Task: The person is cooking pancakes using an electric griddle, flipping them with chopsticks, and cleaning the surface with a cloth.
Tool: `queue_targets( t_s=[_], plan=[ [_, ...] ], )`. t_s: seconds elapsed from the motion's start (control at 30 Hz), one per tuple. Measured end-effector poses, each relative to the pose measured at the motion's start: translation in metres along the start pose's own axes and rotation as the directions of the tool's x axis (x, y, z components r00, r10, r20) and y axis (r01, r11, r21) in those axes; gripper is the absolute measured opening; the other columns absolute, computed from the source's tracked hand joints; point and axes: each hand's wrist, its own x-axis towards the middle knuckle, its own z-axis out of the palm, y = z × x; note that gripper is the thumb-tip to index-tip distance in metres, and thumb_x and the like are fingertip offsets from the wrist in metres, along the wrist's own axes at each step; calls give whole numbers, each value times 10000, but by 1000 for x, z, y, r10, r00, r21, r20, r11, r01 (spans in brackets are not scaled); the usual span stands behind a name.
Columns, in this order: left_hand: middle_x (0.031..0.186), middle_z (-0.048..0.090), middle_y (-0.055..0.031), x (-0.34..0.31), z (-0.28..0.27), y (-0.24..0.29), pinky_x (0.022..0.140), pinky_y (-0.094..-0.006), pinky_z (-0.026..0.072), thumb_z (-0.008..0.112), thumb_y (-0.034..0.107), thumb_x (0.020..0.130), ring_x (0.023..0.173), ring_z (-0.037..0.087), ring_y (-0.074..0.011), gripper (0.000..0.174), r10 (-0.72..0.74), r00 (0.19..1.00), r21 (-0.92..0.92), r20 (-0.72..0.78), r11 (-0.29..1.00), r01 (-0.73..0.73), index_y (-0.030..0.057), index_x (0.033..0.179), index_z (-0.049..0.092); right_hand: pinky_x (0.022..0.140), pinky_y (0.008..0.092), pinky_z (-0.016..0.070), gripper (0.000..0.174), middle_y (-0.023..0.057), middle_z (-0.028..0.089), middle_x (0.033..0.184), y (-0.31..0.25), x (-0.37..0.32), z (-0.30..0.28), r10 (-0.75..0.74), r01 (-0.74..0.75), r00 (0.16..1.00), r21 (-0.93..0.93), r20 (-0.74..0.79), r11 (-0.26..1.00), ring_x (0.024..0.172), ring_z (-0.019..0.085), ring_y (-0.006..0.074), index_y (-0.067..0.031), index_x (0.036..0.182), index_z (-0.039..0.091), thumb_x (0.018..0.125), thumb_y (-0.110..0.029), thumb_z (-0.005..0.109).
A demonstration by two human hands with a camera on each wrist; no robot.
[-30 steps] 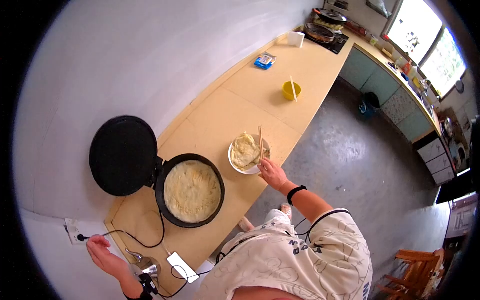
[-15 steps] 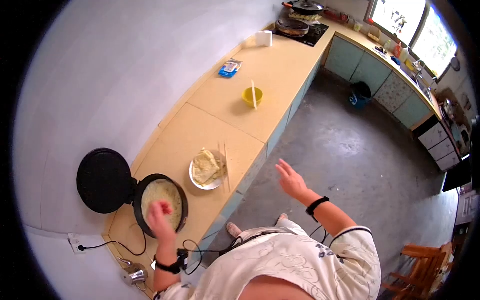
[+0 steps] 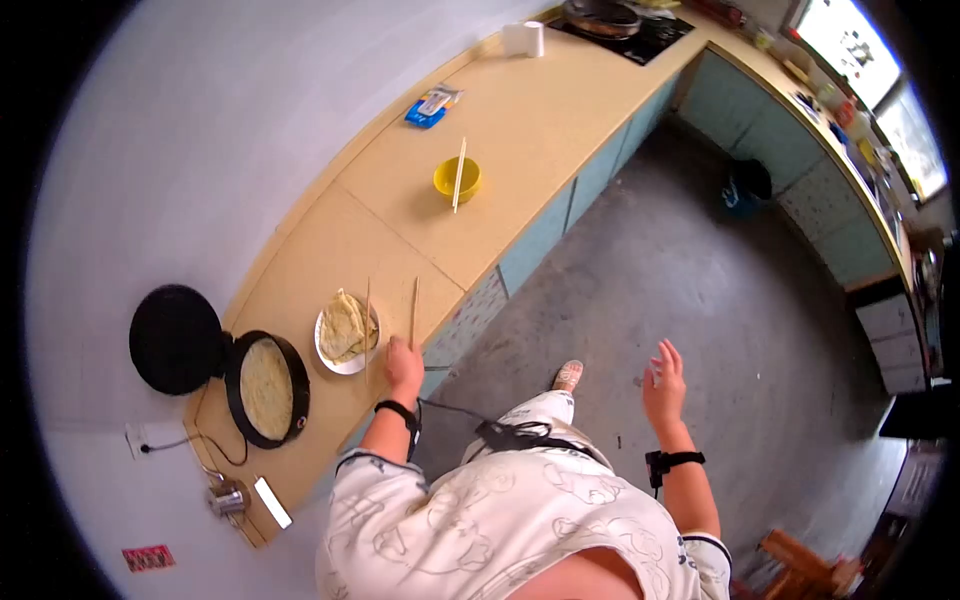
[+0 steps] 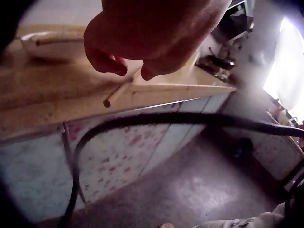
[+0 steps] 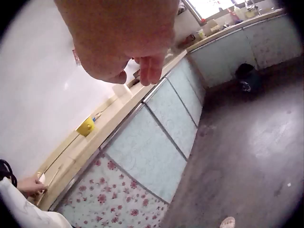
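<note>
on the counter (image 3: 520, 110), plated flatbread (image 3: 343, 325) looked done, one in the pan (image 3: 234, 385) left unserved; the left hand (image 3: 403, 368) pinched a chopstick (image 3: 415, 305), the right hand (image 3: 664, 388) hung loosely open, empty.

Two slender, plain wooden chopsticks, apart from each other and nearly parallel at the desk's (image 3: 540, 150) edge; one chopstick (image 3: 368, 300) lies across the right side of a white bowl (image 3: 341, 370), its ends reaching past the rim; the second chopstick (image 3: 415, 310), just right of the bowl, is held near one end in the left-hand grip (image 3: 404, 368), its blunt tip showing below the fingers.
</note>
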Motion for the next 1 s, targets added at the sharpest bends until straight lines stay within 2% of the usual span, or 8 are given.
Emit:
queue_targets(
  t_s=[0.03, 0.1, 0.23, 0.33, 0.43, 0.53, 0.93, 1.0],
  plan=[
    [946, 570, -179, 5, -4, 6, 752, -436, 457, 523, 258, 839, 910, 555, -346, 298, -60, 978, 50, 202, 997, 51, -6, 974, 501, 694, 307, 503, 485, 103, 435, 1279, 13, 3, -8, 36, -36, 999, -16, 4, 999, 873, 608, 215, -68, 1229, 433, 766, 1, 564],
    [944, 572, -178, 7, -4, 22, 747, -429, 465, 510, 255, 845, 916, 561, -332, 274, -172, 964, 90, 200, 984, 157, 3, 951, 514, 698, 307, 502, 488, 101, 434, 1279, 33, 13, -21, 53, -52, 998, -34, 20, 998, 866, 604, 207, -68, 1232, 430, 768, 2, 563],
    [928, 571, -146, 14, -17, 41, 723, -400, 475, 502, 218, 843, 875, 576, -295, 194, -225, 972, 190, 68, 959, 209, 39, 902, 547, 688, 292, 495, 500, 104, 419, 1279, 72, 31, -49, 158, -157, 988, -38, 0, 987, 847, 592, 193, -65, 1249, 413, 775, 12, 550],
    [948, 564, -111, 19, -25, 7, 760, -379, 446, 530, 221, 822, 901, 535, -255, 191, -122, 966, 369, -229, 907, 202, 44, 873, 583, 680, 286, 493, 501, 100, 409, 1284, 87, 44, -62, 190, -189, 982, -54, 15, 980, 837, 589, 188, -65, 1257, 403, 782, 22, 537],
    [951, 565, -105, 11, -46, -5, 787, -383, 430, 551, 231, 812, 941, 516, -249, 208, -229, 931, 335, -284, 886, 320, 40, 885, 590, 670, 283, 493, 497, 97, 406, 1283, 106, 62, -73, 174, -170, 984, -97, 42, 981, 823, 588, 183, -67, 1263, 395, 793, 23, 527],
    [903, 578, -104, 3, -38, -23, 790, -365, 426, 565, 227, 804, 897, 529, -254, 197, -202, 955, 390, -216, 879, 274, 47, 875, 596, 665, 275, 494, 492, 99, 408, 1277, 115, 85, -79, 161, -150, 983, -125, 87, 981, 818, 587, 177, -70, 1264, 393, 798, 11, 529],
    [853, 566, -137, 36, -37, 4, 772, -390, 437, 483, 114, 825, 880, 531, -308, 145, -176, 944, 281, -278, 925, 255, 41, 878, 596, 612, 263, 496, 471, 103, 407, 1290, 132, 108, -73, 119, -111, 992, -145, 47, 983, 776, 597, 175, -72, 1240, 417, 789, -12, 537],
    [866, 557, -167, 66, -30, 30, 758, -415, 435, 478, 126, 831, 895, 517, -335, 139, -174, 902, -9, -395, 983, 186, 28, 868, 569, 618, 263, 493, 451, 103, 407, 1289, 135, 100, -74, 157, -150, 987, -137, 42, 979, 774, 595, 181, -62, 1227, 429, 791, -20, 535]
  ],
)
